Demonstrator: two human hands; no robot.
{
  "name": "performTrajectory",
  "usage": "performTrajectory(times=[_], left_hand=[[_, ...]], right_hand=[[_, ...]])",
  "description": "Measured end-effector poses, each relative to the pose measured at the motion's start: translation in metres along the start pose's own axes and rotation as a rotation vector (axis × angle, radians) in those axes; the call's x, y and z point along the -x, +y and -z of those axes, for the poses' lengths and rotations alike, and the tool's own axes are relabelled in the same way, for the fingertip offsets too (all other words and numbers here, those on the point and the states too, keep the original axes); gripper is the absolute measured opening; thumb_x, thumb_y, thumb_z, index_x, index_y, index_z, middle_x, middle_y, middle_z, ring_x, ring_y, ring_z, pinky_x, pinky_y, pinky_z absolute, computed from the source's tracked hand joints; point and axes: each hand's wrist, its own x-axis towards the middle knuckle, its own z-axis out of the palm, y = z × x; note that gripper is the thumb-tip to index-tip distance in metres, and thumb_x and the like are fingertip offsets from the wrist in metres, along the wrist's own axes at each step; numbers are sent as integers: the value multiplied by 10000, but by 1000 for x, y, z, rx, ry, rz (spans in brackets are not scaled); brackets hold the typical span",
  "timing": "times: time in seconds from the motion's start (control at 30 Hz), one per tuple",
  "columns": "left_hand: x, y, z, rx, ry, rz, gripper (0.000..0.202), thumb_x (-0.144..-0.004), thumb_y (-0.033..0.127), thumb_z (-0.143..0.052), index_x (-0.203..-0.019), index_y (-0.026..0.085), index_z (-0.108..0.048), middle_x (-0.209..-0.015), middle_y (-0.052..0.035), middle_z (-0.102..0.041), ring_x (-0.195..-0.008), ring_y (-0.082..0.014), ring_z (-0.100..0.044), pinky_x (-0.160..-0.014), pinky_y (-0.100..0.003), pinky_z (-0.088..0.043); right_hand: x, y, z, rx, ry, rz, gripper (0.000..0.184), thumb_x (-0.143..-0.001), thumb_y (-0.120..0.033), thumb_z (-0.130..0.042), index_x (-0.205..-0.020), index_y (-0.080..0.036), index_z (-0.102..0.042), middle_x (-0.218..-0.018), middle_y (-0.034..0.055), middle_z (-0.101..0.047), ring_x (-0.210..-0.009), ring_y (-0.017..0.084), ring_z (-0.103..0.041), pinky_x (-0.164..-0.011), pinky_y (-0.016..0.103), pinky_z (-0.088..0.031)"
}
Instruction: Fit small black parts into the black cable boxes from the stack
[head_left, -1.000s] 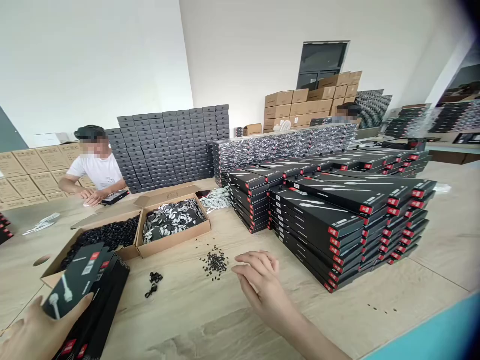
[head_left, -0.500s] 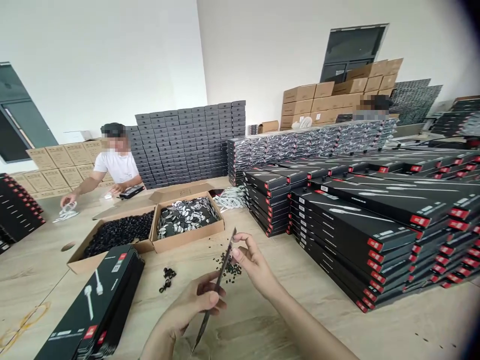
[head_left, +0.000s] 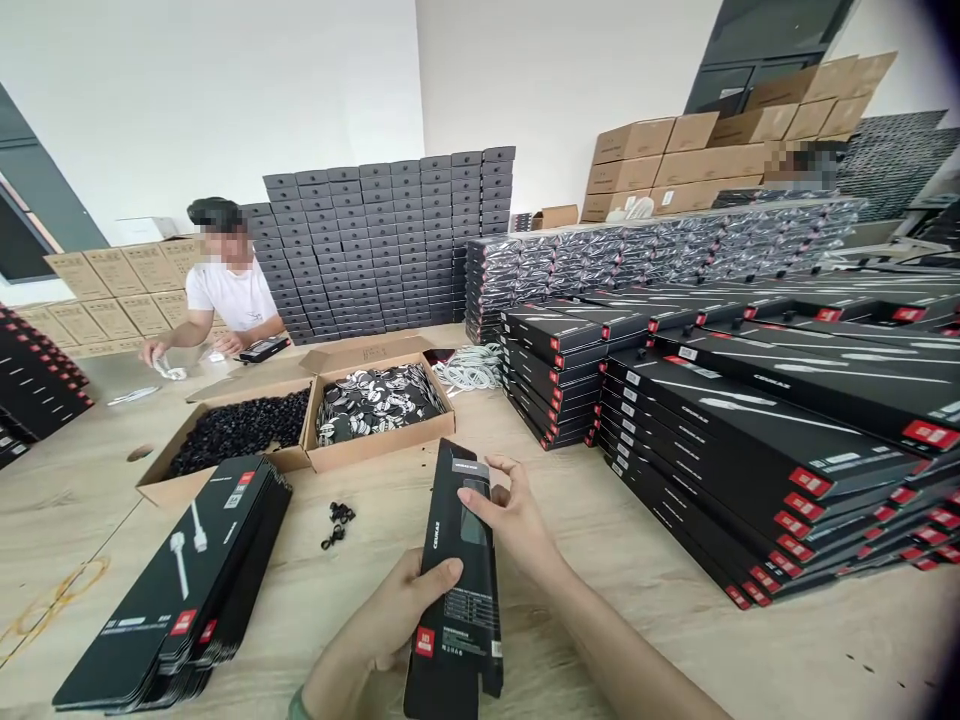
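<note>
My left hand grips the lower left edge of a long black cardboard box, thumb across its printed face. My right hand closes on the upper right edge, its thumb beside a greyish window panel. White lettering and a red label show on the box, which looks partly opened out, with flaps at both ends. Left of it lies a stack of flat black cardboard boxes with cable pictures on top. A small heap of black clips or rings sits between the stack and my hands.
Behind my hands stand a carton of black-and-white tags and a carton of small black parts. White cables lie beside them. Tall stacks of black boxes line the right. A co-worker handles a cable across the table.
The box was edge-on and thin; it has turned its printed face toward me and widened. Both hands keep hold. The view has shifted, and the scattered black bits are now mostly covered.
</note>
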Motion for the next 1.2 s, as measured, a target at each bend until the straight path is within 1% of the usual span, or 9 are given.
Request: performTrajectory(times=[0.1,0.23,0.4,0.57,0.73,0.8,0.9,1.03,1.2], left_hand=[[-2,-3,-2,15,28,-33,427,-670,480,-767,-908,138,-676,-744,-38,-686,-635,-146,-610,-603,-254,-496],[-9,-9,-1,-84,96,-136,419,-677,488,-756,-865,119,-697,-761,-53,-708,-659,-162,-615,-601,-247,-481],[-14,-8,-3,-155,75,-327,449,-764,501,-671,-983,109,-694,-900,-99,-737,-793,-213,-650,-707,-287,-511],[-13,-5,-9,-32,129,-262,419,-715,491,-726,-872,103,-699,-740,-80,-733,-640,-193,-654,-636,-297,-516],[-11,-3,-7,2,208,-281,454,-756,542,-661,-881,109,-719,-742,-81,-731,-656,-198,-654,-642,-301,-510],[-12,-1,-2,-27,237,-280,483,-761,576,-633,-752,101,-723,-635,-71,-698,-573,-177,-617,-580,-282,-489],[-16,3,8,-85,331,-354,503,-726,581,-664,-530,118,-647,-459,-23,-594,-447,-126,-513,-462,-238,-412],[-21,6,19,-23,464,-458,442,-676,566,-714,-654,127,-677,-597,-32,-679,-543,-147,-576,-539,-251,-474],[-26,6,35,58,753,-571,474,-722,609,-639,-752,138,-680,-664,-30,-698,-593,-152,-604,-565,-250,-480]], right_hand=[[11,-5,-4,-142,-108,-173,489,-751,-507,-707,-1138,-252,-550,-1004,20,-676,-859,189,-634,-772,322,-509],[23,-10,-12,-183,-224,-363,440,-794,-589,-615,-956,-185,-678,-831,53,-725,-766,213,-667,-743,345,-520],[25,-7,-17,-94,-196,-237,445,-742,-570,-689,-954,-179,-692,-845,46,-730,-813,232,-655,-752,338,-510],[27,-6,-16,-85,-165,-146,499,-828,-638,-532,-1023,-211,-702,-1030,65,-725,-980,259,-635,-919,380,-469],[25,-5,-12,-158,-235,-227,581,-804,-706,-494,-974,-205,-732,-888,78,-747,-856,258,-669,-812,383,-509],[22,-4,-10,-121,-268,-202,567,-796,-690,-528,-969,-192,-735,-871,80,-745,-814,248,-664,-792,376,-506],[21,-2,-10,12,-315,-160,501,-808,-639,-559,-890,-179,-741,-827,68,-736,-790,241,-646,-758,364,-495],[24,2,-10,55,-455,-201,485,-801,-631,-571,-731,-170,-708,-717,40,-700,-722,216,-619,-688,330,-479],[26,6,-9,105,-643,-268,447,-764,-606,-632,-703,-164,-656,-628,-3,-625,-580,152,-536,-547,260,-412]])
